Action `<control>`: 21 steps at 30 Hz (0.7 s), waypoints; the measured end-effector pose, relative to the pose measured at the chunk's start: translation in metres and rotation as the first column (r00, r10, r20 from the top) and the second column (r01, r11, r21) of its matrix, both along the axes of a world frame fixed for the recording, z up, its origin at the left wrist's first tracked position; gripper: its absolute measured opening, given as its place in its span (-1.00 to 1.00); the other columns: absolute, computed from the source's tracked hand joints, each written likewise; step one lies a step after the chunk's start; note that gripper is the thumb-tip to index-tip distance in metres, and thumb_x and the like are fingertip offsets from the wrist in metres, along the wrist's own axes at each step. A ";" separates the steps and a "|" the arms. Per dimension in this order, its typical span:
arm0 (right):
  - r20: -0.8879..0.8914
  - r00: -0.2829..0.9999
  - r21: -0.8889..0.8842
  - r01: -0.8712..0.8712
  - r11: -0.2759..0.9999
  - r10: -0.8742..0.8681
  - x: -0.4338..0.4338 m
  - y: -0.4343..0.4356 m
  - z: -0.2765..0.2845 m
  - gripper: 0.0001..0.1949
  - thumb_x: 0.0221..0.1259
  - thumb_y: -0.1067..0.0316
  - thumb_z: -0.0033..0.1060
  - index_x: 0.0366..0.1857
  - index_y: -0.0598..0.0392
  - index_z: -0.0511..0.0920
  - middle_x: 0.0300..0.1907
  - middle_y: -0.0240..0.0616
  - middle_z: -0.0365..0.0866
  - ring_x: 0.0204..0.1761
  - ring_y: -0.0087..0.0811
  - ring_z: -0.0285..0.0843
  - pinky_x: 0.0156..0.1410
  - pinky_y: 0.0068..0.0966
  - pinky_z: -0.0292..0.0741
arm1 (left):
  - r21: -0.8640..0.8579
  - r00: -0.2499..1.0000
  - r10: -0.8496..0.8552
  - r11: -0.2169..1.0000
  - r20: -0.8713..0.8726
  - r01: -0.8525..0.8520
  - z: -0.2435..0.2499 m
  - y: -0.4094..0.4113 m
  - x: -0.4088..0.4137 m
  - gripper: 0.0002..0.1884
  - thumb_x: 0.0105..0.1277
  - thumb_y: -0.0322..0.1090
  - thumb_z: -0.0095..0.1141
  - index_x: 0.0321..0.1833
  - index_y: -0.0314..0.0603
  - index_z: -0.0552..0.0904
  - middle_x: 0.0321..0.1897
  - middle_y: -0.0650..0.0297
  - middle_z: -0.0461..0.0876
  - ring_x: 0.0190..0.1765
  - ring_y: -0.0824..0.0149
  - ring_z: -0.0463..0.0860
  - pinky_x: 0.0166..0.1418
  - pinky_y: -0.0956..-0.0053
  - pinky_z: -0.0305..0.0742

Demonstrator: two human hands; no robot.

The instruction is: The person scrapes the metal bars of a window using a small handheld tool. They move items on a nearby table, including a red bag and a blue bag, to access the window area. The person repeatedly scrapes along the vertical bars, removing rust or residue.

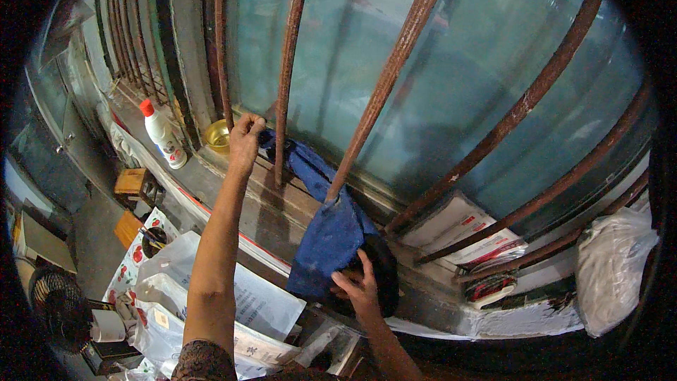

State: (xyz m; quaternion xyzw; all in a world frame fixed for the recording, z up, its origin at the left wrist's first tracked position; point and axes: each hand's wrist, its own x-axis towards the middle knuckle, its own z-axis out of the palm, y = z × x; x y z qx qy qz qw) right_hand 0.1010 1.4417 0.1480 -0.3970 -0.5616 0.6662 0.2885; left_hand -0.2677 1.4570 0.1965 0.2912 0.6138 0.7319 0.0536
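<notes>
A blue cloth (328, 233) with a dark part lies on the window sill and runs back past the rusty bars (378, 95). My left hand (247, 127) is raised beside the cloth's far end, in front of a bar, its fingertips pinched together; whether anything thin is between them cannot be told. My right hand (360, 283) is at the near end of the cloth, over its dark part, with thumb and fingers apart and curved; its contact with the cloth is unclear. A gold-coloured metal bowl (217, 136) sits just left of my left hand.
A white bottle with a red cap (165, 137) stands on the ledge at left. Boxes (465, 227) lie behind the bars at right, near a hanging plastic bag (611, 270). Below are plastic bags (174, 296), a wooden stool (132, 182) and a black fan (57, 293).
</notes>
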 end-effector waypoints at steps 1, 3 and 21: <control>-0.038 0.999 0.079 0.015 0.997 -0.012 -0.010 0.003 -0.008 -0.49 0.19 0.36 0.33 0.22 0.16 0.38 -0.14 -0.20 0.58 -0.13 -0.38 0.56 -0.08 -0.43 0.54 | 0.020 0.999 -0.025 1.000 0.024 0.024 -0.003 -0.001 -0.004 -0.83 0.33 -0.24 0.18 -0.30 -0.13 0.52 -0.42 0.48 0.43 -0.31 0.53 0.37 -0.18 0.62 0.27; 0.079 0.997 0.069 0.004 0.998 -0.010 -0.024 0.017 -0.034 -0.52 0.18 0.40 0.31 0.19 0.21 0.42 -0.08 -0.23 0.59 -0.08 -0.39 0.54 0.12 -0.43 0.46 | 0.025 0.999 -0.045 0.999 0.018 0.045 -0.006 -0.003 -0.006 -0.84 0.33 -0.25 0.18 -0.30 -0.15 0.52 -0.41 0.47 0.44 -0.29 0.52 0.38 -0.15 0.61 0.29; 0.371 0.914 0.715 -0.170 0.679 -0.161 -0.118 0.104 0.040 -0.72 0.30 0.49 -0.01 0.05 0.30 0.41 0.04 0.15 0.51 0.11 0.15 0.44 0.20 -0.17 0.37 | -0.017 0.590 0.383 0.829 -0.711 -0.559 0.033 -0.014 0.015 -0.93 0.33 -0.40 0.04 -0.20 -0.17 0.48 -0.31 -0.04 0.56 -0.25 -0.19 0.57 -0.25 0.00 0.40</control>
